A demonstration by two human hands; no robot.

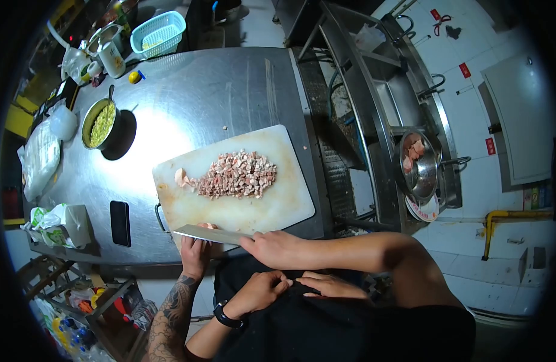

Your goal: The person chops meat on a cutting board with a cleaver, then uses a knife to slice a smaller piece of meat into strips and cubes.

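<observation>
My right hand [275,249] grips the handle of a cleaver [208,233], its broad blade lying over the near left edge of the white cutting board [290,208]. Bent fingers of my left hand [195,253] press together at the blade's near side, on a pale piece of meat [211,226] mostly hidden by the blade. Beyond the cleaver, a heap of diced meat [239,175] covers the middle of the board, with a larger pale chunk [181,178] at its left end. Another person's hands [263,294] come round under my arms and meet at my black apron.
On the steel table [230,78] stand a pot of chopped green food [102,123], a phone [120,223], a tissue pack [67,226] and a blue basket [159,34]. Right of it, a metal bowl with meat [420,163] rests by the sink [395,99].
</observation>
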